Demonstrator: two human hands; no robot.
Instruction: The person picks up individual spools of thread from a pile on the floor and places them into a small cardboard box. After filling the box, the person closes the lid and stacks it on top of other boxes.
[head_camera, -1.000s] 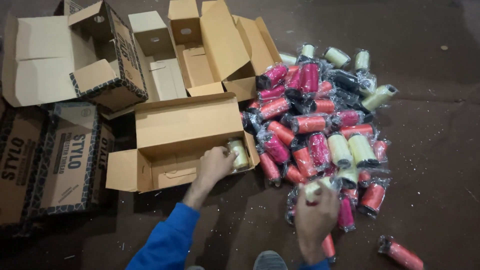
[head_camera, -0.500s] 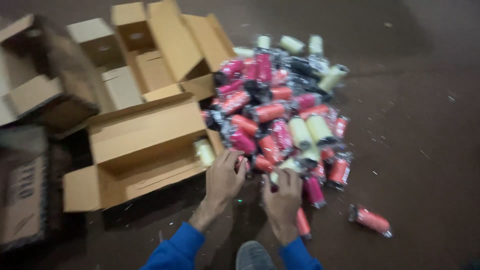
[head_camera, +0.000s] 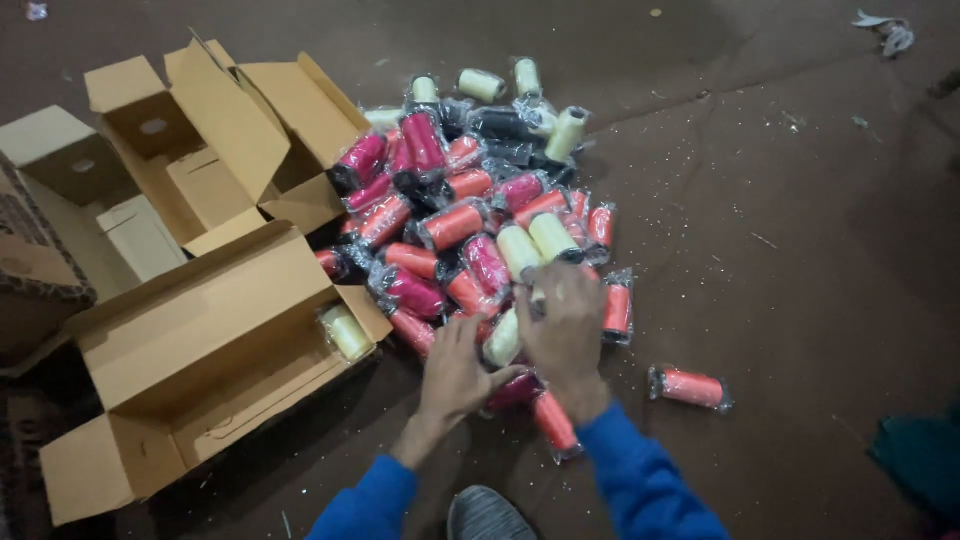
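A heap of plastic-wrapped thread spools (head_camera: 470, 215), red, pink, cream and black, lies on the dark floor. My left hand (head_camera: 455, 372) and my right hand (head_camera: 563, 330) meet at the near edge of the heap, both touching a cream spool (head_camera: 503, 338) held between them. An open long cardboard box (head_camera: 215, 335) lies to the left of my hands, with one cream spool (head_camera: 345, 331) inside at its right end. A single orange spool (head_camera: 690, 387) lies apart on the right.
Several more open cardboard boxes (head_camera: 235, 130) stand at the back left. A printed dark carton (head_camera: 35, 270) sits at the far left edge. My shoe tip (head_camera: 487, 515) shows at the bottom. Teal cloth (head_camera: 925, 455) is at the lower right.
My left hand has left the long box, where it set a cream spool, and moved right to join my right hand at the heap. The view has shifted right.
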